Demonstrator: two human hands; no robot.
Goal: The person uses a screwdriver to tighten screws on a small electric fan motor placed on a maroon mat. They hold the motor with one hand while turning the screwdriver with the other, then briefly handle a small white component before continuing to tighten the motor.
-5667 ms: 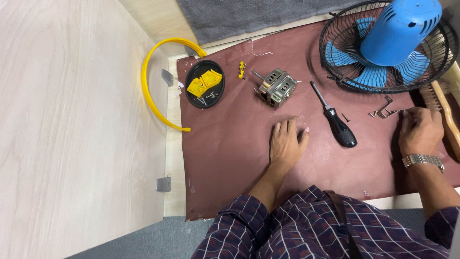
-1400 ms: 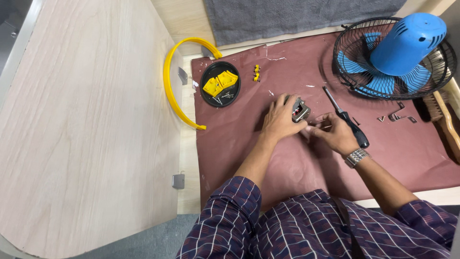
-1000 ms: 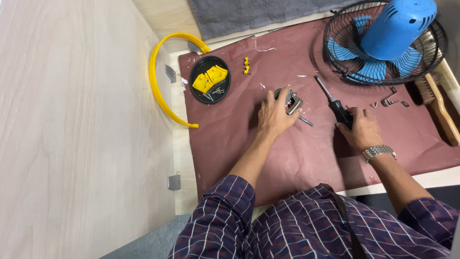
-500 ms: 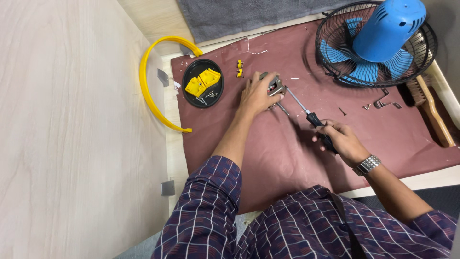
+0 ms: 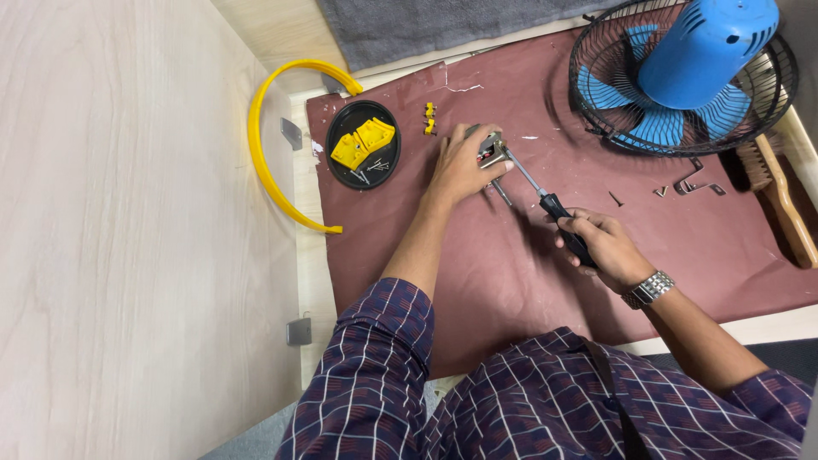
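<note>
The left hand (image 5: 460, 169) has its fingers (image 5: 487, 135) clamped over a small metal motor (image 5: 492, 152), pressing it down on the maroon mat (image 5: 511, 273) near the middle of the mat's far half. The right hand (image 5: 601, 243) has its fingers (image 5: 578, 230) wrapped tight around the black handle of one screwdriver (image 5: 545, 198), whose thin metal shaft slants up and left so that its tip meets the motor at the left hand's fingertips. A metal wristwatch (image 5: 648, 290) sits on the right wrist.

Just left of the motor lie two small yellow clips (image 5: 429, 119), one behind the other. Further left, near the mat's far left corner, stands one round black dish (image 5: 364, 158) holding two yellow plastic pieces (image 5: 362, 143) and a few screws whose number cannot be told. One curved yellow plastic band (image 5: 268, 145) arcs around the dish, partly off the mat on the pale wooden surface (image 5: 128, 238).

To the right of the hands a few small metal bits lie on the mat, among them one bent metal bracket (image 5: 697, 183). At the far right corner lies one fan: a black wire fan guard (image 5: 596, 94) with blue blades (image 5: 682, 123) and a blue motor housing (image 5: 711, 43) on top. One wooden-handled brush (image 5: 780, 200) lies along the right edge. A grey cloth (image 5: 426, 25) lies beyond the mat's far edge.
</note>
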